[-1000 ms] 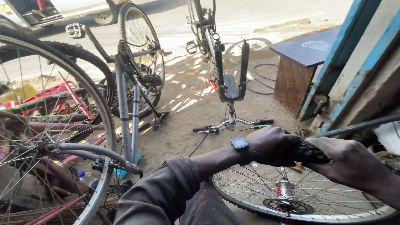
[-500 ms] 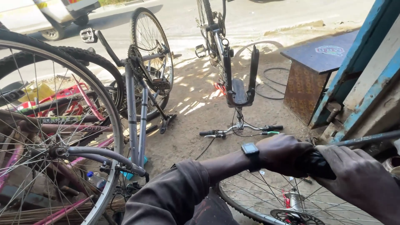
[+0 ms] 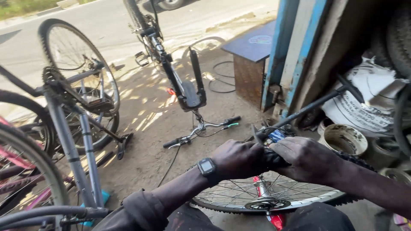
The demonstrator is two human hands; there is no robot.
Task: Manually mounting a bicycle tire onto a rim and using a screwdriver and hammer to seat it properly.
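Note:
A spoked bicycle wheel with a knobby black tyre lies low in front of me, its hub toward me. My left hand, with a black watch on the wrist, grips the tyre at the wheel's far rim. Right beside it, my right hand is closed over the same stretch of tyre. A small blue object shows just above my fingers; what it is cannot be made out.
An upside-down bicycle stands on the dirt ahead, its handlebar on the ground. More bikes and wheels crowd the left. A blue door frame, a small table, a tin and a white sack sit right.
The view has swung right and down, bringing the door frame, sack and tin into sight. Both hands have stayed on the tyre, shifted toward the middle of the view.

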